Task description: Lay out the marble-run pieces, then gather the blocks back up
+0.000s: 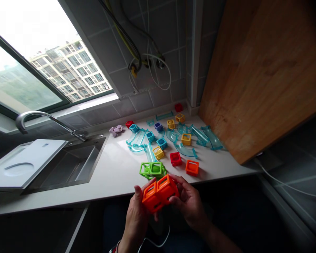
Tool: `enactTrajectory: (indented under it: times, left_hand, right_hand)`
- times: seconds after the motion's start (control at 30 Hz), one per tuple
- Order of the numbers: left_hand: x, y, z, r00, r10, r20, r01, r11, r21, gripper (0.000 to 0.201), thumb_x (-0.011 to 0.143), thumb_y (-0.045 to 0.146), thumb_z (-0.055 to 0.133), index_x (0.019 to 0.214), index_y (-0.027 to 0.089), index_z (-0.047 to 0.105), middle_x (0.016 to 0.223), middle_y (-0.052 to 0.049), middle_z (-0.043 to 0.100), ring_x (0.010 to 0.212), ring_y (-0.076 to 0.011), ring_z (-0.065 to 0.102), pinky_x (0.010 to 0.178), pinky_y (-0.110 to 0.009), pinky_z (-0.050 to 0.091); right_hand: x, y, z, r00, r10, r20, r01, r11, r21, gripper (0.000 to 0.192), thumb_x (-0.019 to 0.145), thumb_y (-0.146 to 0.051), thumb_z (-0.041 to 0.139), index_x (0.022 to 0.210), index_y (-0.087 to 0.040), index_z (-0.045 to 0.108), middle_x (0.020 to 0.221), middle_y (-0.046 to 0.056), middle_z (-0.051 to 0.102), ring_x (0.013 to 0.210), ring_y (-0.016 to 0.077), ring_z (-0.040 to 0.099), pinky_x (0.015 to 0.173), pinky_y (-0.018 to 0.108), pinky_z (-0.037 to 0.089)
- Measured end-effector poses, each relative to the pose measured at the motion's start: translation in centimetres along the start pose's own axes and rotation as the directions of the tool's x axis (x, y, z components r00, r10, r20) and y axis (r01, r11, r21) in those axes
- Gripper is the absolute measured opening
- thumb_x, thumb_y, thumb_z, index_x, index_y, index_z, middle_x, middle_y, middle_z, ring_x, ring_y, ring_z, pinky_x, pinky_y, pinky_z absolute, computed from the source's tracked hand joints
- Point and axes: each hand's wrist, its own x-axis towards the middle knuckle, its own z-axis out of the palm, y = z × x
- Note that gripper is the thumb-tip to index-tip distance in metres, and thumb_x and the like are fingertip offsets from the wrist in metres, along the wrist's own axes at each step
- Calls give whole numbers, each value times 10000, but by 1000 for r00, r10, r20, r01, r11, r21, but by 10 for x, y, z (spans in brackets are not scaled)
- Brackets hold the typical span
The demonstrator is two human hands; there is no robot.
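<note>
1. head view, looking down over a white counter (116,175) in a kitchen corner; nearest the camera, two bare hands meet just in front of the counter's edge.
2. the left hand (135,216) curls around the left side of a pair of orange hollow cubes (160,194) joined side by side, with the thumb up along their near face.
3. the right hand (190,200) pinches the right cube, fingers wrapped over its top and side. both hands are closed on the orange pair, which is held in the air and not resting on the counter.
4. a thin white cable (158,242) loops below the wrists.
5. just beyond the hands, near the counter's front edge, sits a pair of green cubes (152,169), also joined.
6. to the right of the green pair lie a single red cube (175,159) and a single orange cube (192,167), near each other but apart.
7. further back, a scatter of clear teal track pieces (189,140), curved and straight, is mixed with small yellow, blue and teal cubes.
8. at the far edge, against the tiled wall, sit a lilac piece (116,130) and two more red cubes.
9. to the left, a steel sink (71,165) is set in the counter, with a white board (23,163) lying over its left part and a curved tap (37,117) above.
10. a large wooden board (263,77) leans on the right, behind the pieces.
11. farthest off, a window (42,66) shows apartment blocks, and hoses (142,59) hang on the grey tiles.
</note>
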Motion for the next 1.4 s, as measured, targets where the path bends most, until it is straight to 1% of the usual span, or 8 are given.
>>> enactTrajectory:
  times: [0.07, 0.17, 0.27, 0.4, 0.5, 0.67, 1.03, 1.4]
  left_hand:
    - [-3, 0, 1, 998, 47, 45, -44, 997, -67, 835, 886, 777, 582, 1440, 153, 610, 1088, -175, 766, 620, -188, 684, 503, -271, 544]
    - [-8, 4, 6, 989, 110, 95, -108, 994, -26, 832, 802, 572, 828, 1494, 204, 547, 1303, -183, 702, 869, -260, 736, 635, -289, 605]
    - [-11, 9, 12, 991, 124, 59, -129, 988, 89, 650, 777, 405, 887, 1338, 169, 656, 1223, -156, 730, 916, -260, 726, 655, -272, 618]
    - [-10, 11, 16, 993, 118, 28, -121, 976, 181, 537, 764, 442, 884, 1157, 118, 717, 1017, -117, 751, 793, -220, 709, 584, -261, 621]
    - [-6, 8, 11, 993, 91, 77, -106, 969, 222, 525, 774, 467, 872, 1119, 102, 721, 947, -105, 741, 732, -204, 704, 530, -252, 611]
    - [3, 7, -1, 984, 41, 175, -89, 956, 281, 474, 849, 439, 823, 1174, 115, 706, 993, -116, 744, 807, -229, 732, 554, -253, 622]
    - [5, 14, 0, 980, -38, 198, -36, 933, 357, 559, 836, 498, 818, 1213, 99, 711, 1098, -168, 755, 969, -312, 739, 654, -312, 651]
    - [5, 11, -3, 973, -101, 206, 26, 939, 342, 613, 818, 550, 821, 1203, 94, 679, 1014, -166, 784, 673, -269, 793, 600, -287, 615]
  right_hand:
    - [1, 1, -1, 1000, 19, 0, -19, 1000, 20, 669, 818, -504, 861, 1392, -247, 632, 1304, 117, 699, 1134, 291, 709, 909, 351, 604]
    - [1, 0, -1, 999, 44, -11, -43, 996, 79, 695, 794, -504, 882, 1392, -248, 637, 1240, 109, 738, 1094, 287, 728, 888, 345, 611]
    - [1, -1, -1, 998, 59, -13, -56, 989, 138, 695, 767, -504, 903, 1371, -258, 663, 1122, 85, 776, 1026, 265, 747, 858, 322, 614]
    - [1, -2, -1, 998, 40, -46, -33, 989, 145, 683, 724, -512, 929, 1325, -273, 712, 1159, 76, 758, 1021, 246, 731, 865, 299, 607]
    - [2, -1, -1, 998, 19, -59, -12, 992, 122, 651, 729, -519, 921, 1306, -284, 733, 1186, 75, 729, 1052, 251, 709, 874, 299, 603]
    - [4, 1, -1, 998, -9, -62, 16, 994, 107, 633, 747, -519, 906, 1316, -299, 737, 1157, 71, 706, 1052, 257, 699, 886, 312, 607]
    - [2, -2, -2, 997, -8, -72, 10, 1000, 28, 582, 818, -559, 833, 1334, -309, 732, 1158, 60, 702, 1032, 238, 704, 901, 281, 598]
    - [-2, 5, 2, 991, -22, -131, 23, 1000, 5, 579, 803, -584, 836, 1302, -301, 751, 1175, 67, 747, 1055, 252, 723, 904, 285, 602]
